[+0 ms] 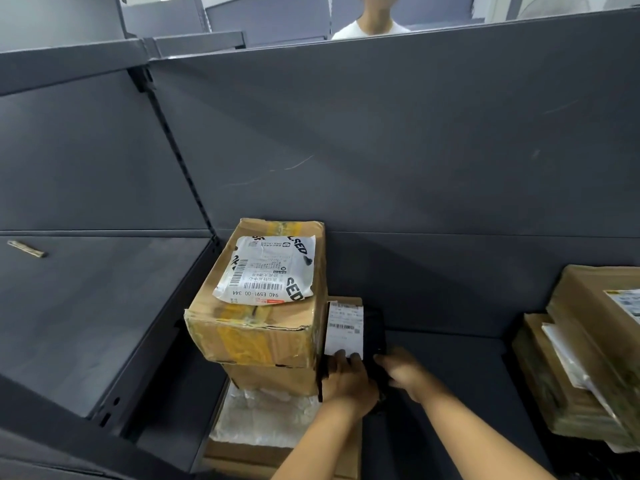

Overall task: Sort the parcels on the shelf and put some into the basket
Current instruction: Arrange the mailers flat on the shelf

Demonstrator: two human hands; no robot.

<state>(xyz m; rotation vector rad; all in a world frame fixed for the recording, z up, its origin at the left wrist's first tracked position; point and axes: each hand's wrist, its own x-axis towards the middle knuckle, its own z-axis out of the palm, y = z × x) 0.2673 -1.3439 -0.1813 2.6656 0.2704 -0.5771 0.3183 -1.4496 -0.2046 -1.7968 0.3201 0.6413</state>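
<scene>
Left hand [346, 377] and right hand [403, 370] both gripping dark parcel [372, 336] on shelf [450, 375]. Draw straight out, clear of taped box [256, 299] stack; basket unseen.

Shelf [450, 368]: dark grey metal, fills most of the frame. Centre: taped cardboard box [256, 306], corners crushed, tilted, stacked on a second box [273, 377]. White poly mailer [268, 268] with barcode label lies flat on the top box. Just right of the stack: black parcel [372, 337] with a white barcode label, on the shelf deck, touching the stack's side. Lower centre: bubble-wrap parcel [263, 420] on a flat carton [242, 457], under the stack. Right edge: leaning pile of flat cardboard parcels [581, 362], labels partly visible.
</scene>
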